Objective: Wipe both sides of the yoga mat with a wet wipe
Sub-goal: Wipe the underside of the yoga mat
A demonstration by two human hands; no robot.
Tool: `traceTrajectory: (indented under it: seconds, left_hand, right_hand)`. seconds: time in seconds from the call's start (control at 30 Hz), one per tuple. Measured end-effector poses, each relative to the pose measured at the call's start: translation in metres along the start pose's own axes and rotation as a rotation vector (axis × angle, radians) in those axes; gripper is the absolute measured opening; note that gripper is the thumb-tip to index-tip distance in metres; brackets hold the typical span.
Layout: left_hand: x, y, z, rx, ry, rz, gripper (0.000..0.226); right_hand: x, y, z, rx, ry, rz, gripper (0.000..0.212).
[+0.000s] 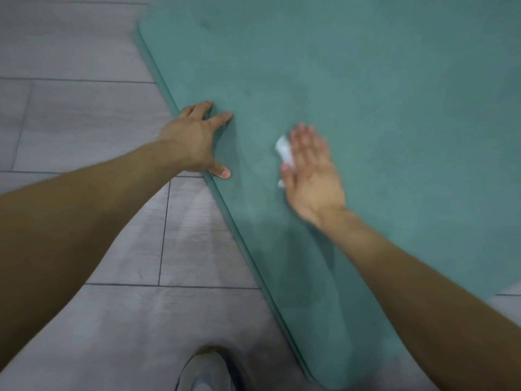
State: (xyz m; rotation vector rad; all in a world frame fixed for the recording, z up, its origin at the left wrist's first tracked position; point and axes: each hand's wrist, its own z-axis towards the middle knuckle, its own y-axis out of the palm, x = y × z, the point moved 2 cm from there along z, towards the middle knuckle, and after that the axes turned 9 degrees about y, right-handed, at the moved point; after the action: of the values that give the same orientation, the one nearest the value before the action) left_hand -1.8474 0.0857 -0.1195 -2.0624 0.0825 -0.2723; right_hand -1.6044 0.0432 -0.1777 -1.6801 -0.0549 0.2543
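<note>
Head view, wet wipe (284, 149) under right hand (311, 176)

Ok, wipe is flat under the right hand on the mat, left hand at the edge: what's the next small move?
Probably sweep the right hand and wet wipe onward across the yoga mat, whose far surface lies beyond the hand. Leave the left hand pressing the near edge, since that seems to steady the mat.

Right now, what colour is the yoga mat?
Teal green, plain, seen in the head view: yoga mat.
</note>
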Motion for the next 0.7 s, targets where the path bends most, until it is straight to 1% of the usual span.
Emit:
traceTrajectory:
  seconds: [0.03,0.1,0.13,0.17,0.2,0.23,0.3,0.33,0.37,0.4,0.47,0.5,0.53,0.57,0.6,0.67,0.7]
  left_hand:
    - [0.000,-0.001,0.000,0.005,0.000,0.001,0.140]
    - [-0.001,0.000,0.000,0.009,0.012,0.017,0.140]
    - [-0.002,0.001,0.000,0.010,0.019,0.021,0.140]
    - [-0.003,0.003,0.000,0.013,0.020,0.017,0.140]
    - [-0.004,0.004,0.000,0.014,0.017,0.007,0.140]
    - [-0.004,0.004,0.000,0.011,0.015,-0.001,0.140]
    - [-0.005,0.004,-0.001,0.005,0.008,-0.016,0.140]
    - [-0.005,0.003,0.000,0.004,0.005,-0.021,0.140]
    - [-0.003,0.002,-0.001,0.007,0.005,-0.016,0.140]
    - [-0.002,0.002,-0.001,0.018,0.006,0.002,0.138]
    - [-0.003,0.000,-0.001,0.043,0.019,0.035,0.133]
    - [-0.003,0.001,-0.001,0.043,0.031,0.038,0.132]
    - [-0.003,0.002,0.000,0.040,0.035,0.030,0.133]
    - [-0.004,0.004,0.000,0.031,0.030,0.017,0.135]
    - [-0.006,0.006,0.000,0.017,0.025,-0.003,0.136]
    - [-0.012,0.007,-0.001,-0.005,0.052,-0.047,0.137]
    - [-0.014,0.008,-0.002,-0.008,0.075,-0.054,0.136]
  right_hand:
    - [-0.021,0.005,-0.020,-0.018,-0.135,0.004,0.066]
    - [-0.048,0.011,-0.060,-0.105,-0.484,-0.009,0.063]
    - [-0.046,0.009,-0.061,-0.135,-0.616,-0.054,0.063]
    - [-0.034,0.006,-0.047,-0.121,-0.665,-0.084,0.066]
    - [-0.017,0.005,-0.024,-0.099,-0.607,-0.112,0.070]
    - [0.004,0.001,0.003,-0.066,-0.447,-0.113,0.072]
    - [0.032,-0.015,0.040,0.021,-0.008,-0.049,0.069]
    - [0.025,-0.016,0.039,0.044,0.100,0.001,0.068]
    - [0.005,-0.010,0.027,0.076,0.087,0.036,0.067]
    - [-0.026,-0.002,0.004,0.037,-0.058,0.040,0.065]
    - [-0.070,0.012,-0.048,-0.081,-0.518,0.009,0.062]
    - [-0.072,0.010,-0.054,-0.098,-0.665,-0.022,0.061]
    - [-0.062,0.008,-0.043,-0.069,-0.714,-0.047,0.060]
    - [-0.047,0.007,-0.023,-0.029,-0.647,-0.061,0.060]
    - [-0.030,0.006,0.000,-0.004,-0.497,-0.042,0.060]
    - [0.002,-0.005,0.037,0.043,-0.082,0.008,0.061]
    - [0.007,-0.004,0.040,0.076,0.091,0.038,0.062]
